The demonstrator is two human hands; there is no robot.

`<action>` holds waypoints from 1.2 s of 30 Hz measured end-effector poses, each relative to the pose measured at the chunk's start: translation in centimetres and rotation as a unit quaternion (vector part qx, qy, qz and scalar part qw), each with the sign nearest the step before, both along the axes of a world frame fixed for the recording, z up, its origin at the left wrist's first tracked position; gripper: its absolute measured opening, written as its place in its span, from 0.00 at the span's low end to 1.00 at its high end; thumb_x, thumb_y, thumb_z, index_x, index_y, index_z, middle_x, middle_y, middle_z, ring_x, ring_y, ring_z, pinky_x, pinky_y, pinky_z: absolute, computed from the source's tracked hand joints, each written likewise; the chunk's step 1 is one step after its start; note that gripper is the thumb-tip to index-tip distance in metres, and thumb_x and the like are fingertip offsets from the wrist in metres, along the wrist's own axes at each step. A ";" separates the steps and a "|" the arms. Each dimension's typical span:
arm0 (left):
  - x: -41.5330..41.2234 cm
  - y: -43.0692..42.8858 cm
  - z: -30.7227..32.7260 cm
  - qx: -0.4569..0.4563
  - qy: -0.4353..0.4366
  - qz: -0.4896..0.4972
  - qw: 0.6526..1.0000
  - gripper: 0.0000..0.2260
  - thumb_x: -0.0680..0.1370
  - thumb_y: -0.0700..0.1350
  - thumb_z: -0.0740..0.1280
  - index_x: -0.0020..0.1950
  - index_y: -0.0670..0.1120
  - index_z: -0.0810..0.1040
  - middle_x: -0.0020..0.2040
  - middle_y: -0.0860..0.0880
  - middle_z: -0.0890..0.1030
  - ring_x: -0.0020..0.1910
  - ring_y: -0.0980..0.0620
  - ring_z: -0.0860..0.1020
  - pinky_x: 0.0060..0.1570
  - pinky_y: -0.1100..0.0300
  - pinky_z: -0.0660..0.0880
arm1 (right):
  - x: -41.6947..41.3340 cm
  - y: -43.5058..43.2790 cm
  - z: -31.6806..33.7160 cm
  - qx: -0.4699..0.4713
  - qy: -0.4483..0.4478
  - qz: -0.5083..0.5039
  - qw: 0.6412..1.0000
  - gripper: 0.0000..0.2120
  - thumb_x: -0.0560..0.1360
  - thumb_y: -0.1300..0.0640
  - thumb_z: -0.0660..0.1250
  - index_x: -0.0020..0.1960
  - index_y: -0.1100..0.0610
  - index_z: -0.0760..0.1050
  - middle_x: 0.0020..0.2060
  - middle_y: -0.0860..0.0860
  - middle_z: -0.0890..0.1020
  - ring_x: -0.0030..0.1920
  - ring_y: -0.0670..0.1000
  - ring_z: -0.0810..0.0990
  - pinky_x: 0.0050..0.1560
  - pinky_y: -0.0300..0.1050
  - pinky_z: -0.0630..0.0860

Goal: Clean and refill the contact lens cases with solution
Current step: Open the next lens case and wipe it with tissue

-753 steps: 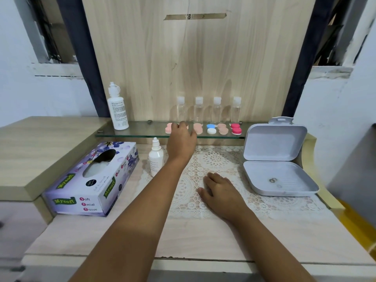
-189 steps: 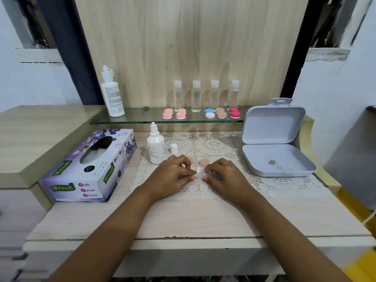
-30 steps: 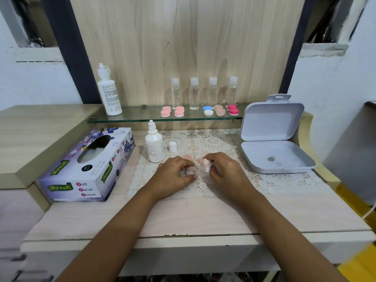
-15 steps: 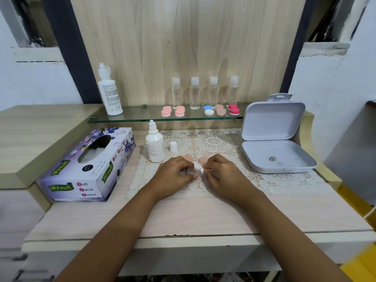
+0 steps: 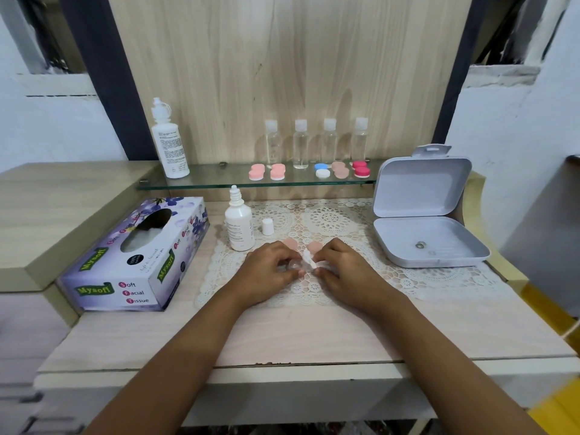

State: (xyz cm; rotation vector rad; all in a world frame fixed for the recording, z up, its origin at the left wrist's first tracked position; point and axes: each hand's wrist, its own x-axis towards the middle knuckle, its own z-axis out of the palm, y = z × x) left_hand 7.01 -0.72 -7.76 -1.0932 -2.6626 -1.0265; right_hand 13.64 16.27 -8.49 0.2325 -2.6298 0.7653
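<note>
Exposure is sitting bright and even; soft diffuse light, nothing harsh. Clear bottles (image 5: 300, 146) are throwing faint shadows toward 1 o'clock on the wood panel (image 5: 219, 73), so light is arriving from about 7 o'clock. Glass shelf (image 5: 213, 182) is showing mild sheen along its front edge. Centre is reading sharp, though the white tissue (image 5: 309, 260) in the right hand (image 5: 345, 271) is nearly clipping and the clear lens case (image 5: 293, 265) in the left hand (image 5: 270, 273) is barely resolving. Wide-angle distortion is leaning the dark posts (image 5: 103, 73) at 11 and 1 o'clock and bowing the desk edge (image 5: 314, 367). Corners at 7 and 5 o'clock are smearing. Walls (image 5: 62, 130) at 9 and 3 o'clock are carrying a blue cast.
</note>
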 end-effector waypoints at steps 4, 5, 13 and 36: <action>-0.1 -0.1 -0.1 0.007 -0.005 -0.004 1.000 0.12 0.73 0.48 0.72 0.54 0.45 0.81 0.50 0.50 0.79 0.52 0.52 0.76 0.57 0.52 0.72 | 0.2 0.1 0.2 -0.020 0.004 0.008 1.000 0.11 0.73 0.60 0.67 0.54 0.61 0.79 0.46 0.46 0.72 0.47 0.48 0.73 0.48 0.37 0.66; -0.1 -0.1 -0.1 0.010 -0.007 -0.004 1.000 0.12 0.72 0.47 0.72 0.54 0.45 0.82 0.50 0.50 0.79 0.52 0.52 0.76 0.57 0.52 0.72 | 0.1 0.1 0.1 -0.016 0.006 0.008 1.000 0.11 0.73 0.61 0.68 0.54 0.61 0.79 0.46 0.47 0.73 0.48 0.49 0.74 0.49 0.37 0.67; -0.2 -0.2 -0.1 0.019 -0.019 -0.002 1.000 0.12 0.73 0.46 0.72 0.54 0.46 0.82 0.50 0.49 0.79 0.53 0.51 0.76 0.58 0.51 0.72 | 0.4 -0.5 0.5 0.069 -0.007 -0.011 0.998 0.14 0.75 0.56 0.61 0.55 0.62 0.78 0.51 0.56 0.76 0.53 0.58 0.75 0.53 0.55 0.72; -0.1 -0.1 0.1 0.000 -0.005 -0.001 1.000 0.11 0.73 0.46 0.71 0.54 0.45 0.81 0.49 0.49 0.79 0.51 0.51 0.76 0.56 0.53 0.72 | 0.2 -0.2 0.3 0.019 -0.013 -0.019 1.000 0.08 0.74 0.56 0.65 0.53 0.53 0.73 0.47 0.44 0.71 0.51 0.52 0.71 0.49 0.47 0.67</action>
